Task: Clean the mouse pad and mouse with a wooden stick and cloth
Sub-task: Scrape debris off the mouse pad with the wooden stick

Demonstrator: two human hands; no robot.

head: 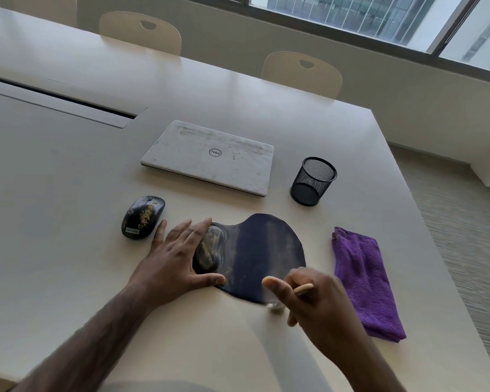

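mesh cup near laptop and cloth

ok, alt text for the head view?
Left hand rests on a dark mouse pad while the right hand grips a wooden stick at its near edge. Around it: a crumb-covered Lenovo mouse, closed Dell laptop, mesh pen cup, purple cloth.

The dark blue curved mouse pad is seen matt and smudged, its gel rest under the left fingers glossy. The black oval plastic mouse beside them is glossy; the pale wooden stick in the right fingers, smooth.
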